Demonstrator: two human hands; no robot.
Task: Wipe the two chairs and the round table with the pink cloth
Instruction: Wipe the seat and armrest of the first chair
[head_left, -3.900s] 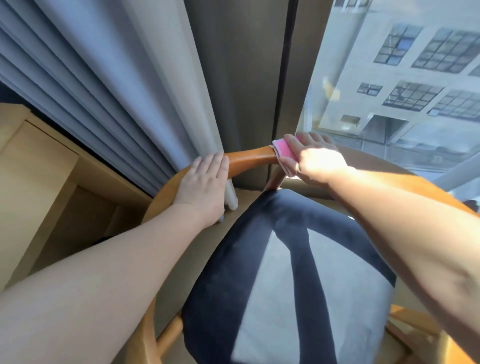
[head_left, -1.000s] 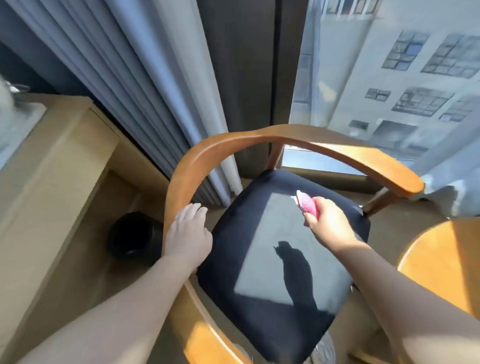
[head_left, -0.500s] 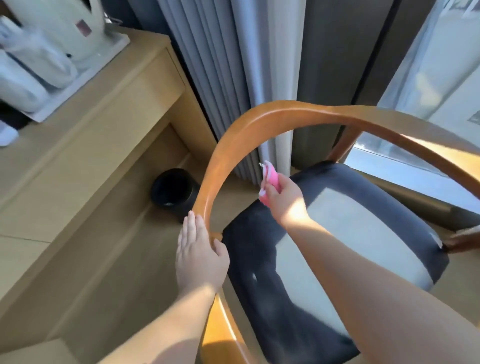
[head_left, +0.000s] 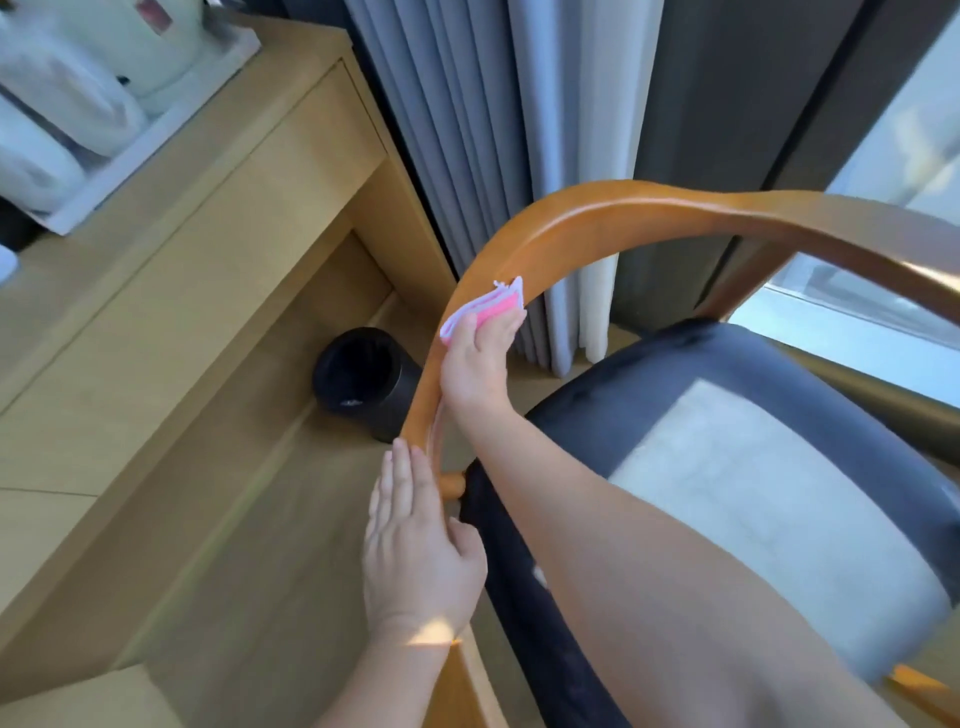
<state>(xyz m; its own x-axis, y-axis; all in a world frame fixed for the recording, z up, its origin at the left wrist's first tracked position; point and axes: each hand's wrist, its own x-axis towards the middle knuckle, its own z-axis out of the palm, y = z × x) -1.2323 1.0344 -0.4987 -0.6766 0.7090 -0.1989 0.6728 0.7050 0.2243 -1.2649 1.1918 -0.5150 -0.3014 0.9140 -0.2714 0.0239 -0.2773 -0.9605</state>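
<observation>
A wooden chair has a curved orange-brown rail (head_left: 649, 213) and a dark seat cushion (head_left: 727, 467) with a sunlit patch. My right hand (head_left: 475, 364) holds the folded pink cloth (head_left: 498, 304) against the left bend of the rail, fingers curled over it. Lower on the same rail, my left hand (head_left: 415, 551) rests with straight fingers, thumb on the inner side. The second chair and the round table are out of view.
A black round bin (head_left: 363, 384) stands on the floor just left of the rail, under a light wooden desk (head_left: 208, 208). A tray of white items (head_left: 156, 130) sits on the desk. Grey curtains (head_left: 467, 130) and a window (head_left: 909, 130) are behind the chair.
My right hand moved with the pink cloth from above the seat onto the left bend of the rail. My left hand stays on the rail's lower part.
</observation>
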